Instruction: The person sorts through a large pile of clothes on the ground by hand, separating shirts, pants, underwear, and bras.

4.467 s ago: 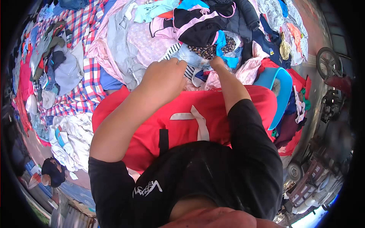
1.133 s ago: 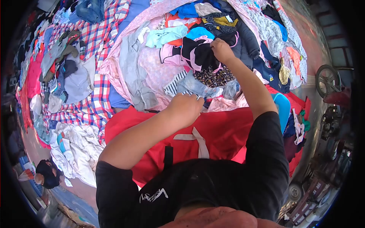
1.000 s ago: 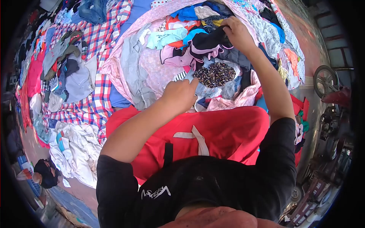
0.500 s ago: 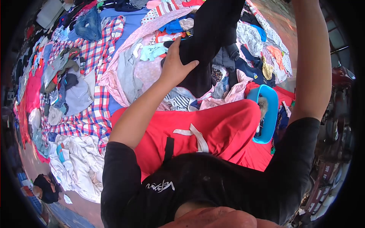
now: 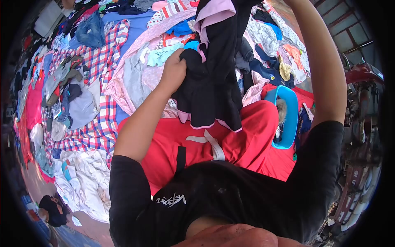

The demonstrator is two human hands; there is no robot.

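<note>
A black garment with pink edging (image 5: 214,74) hangs in front of me, its lower hem just over my red trousers (image 5: 247,136). My left hand (image 5: 175,68) is closed on its left side, with a fold of black cloth in the fingers. At the top edge of the view my right arm is raised, and only the base of my right hand (image 5: 293,1) shows; its fingers are cut off by the frame. A pink lining is turned outward near the garment's top.
Piled clothes lie on a pink sheet (image 5: 117,88) beyond my knees. Left of it, more clothes cover a checked cloth (image 5: 103,111). A blue basket (image 5: 292,119) stands by my right knee. At the lower left is another person (image 5: 52,210).
My left hand has closed on the black garment after being spread against it. The garment has turned and unfolded, showing its pink edging. My right arm has shifted a little left and up.
</note>
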